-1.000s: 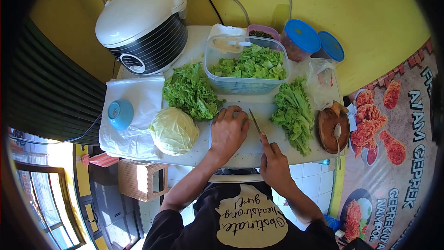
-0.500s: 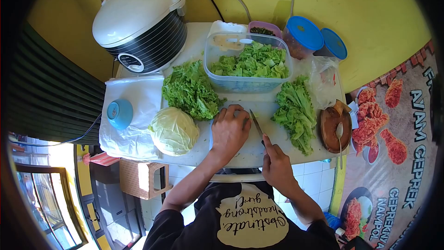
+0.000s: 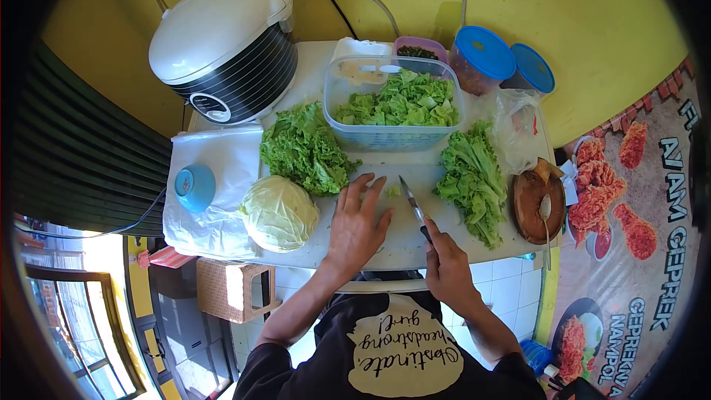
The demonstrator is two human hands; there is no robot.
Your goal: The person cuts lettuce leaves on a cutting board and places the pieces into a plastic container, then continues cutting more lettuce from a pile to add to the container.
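My right hand [image 3: 444,255] is closed round the handle of a knife [image 3: 412,201], its blade pointing away from me over the white table [image 3: 392,244]. To the left of the blade, my left hand [image 3: 358,222] is open, fingers apart, and holds nothing I can see. A small bit of lettuce [image 3: 393,192] lies between hand and blade. Leafy lettuce [image 3: 307,150] sits beyond my left hand, beside a pale green cabbage [image 3: 279,213]. More lettuce leaves [image 3: 474,181] lie right of the knife. Cut lettuce [image 3: 404,101] partly fills a clear plastic box [image 3: 392,137].
A rice cooker [image 3: 222,44] stands back left. Plastic bags [image 3: 211,230] lie under a blue bowl [image 3: 195,187]. At right are a stone mortar [image 3: 529,207] with a spoon [image 3: 546,209] and a clear bag [image 3: 516,122]. Blue-lidded tubs [image 3: 485,55] stand at the back.
My left hand has moved slightly left and towards me, away from the blade, and its fingers have spread. The knife remains in my right hand, shifted a little right.
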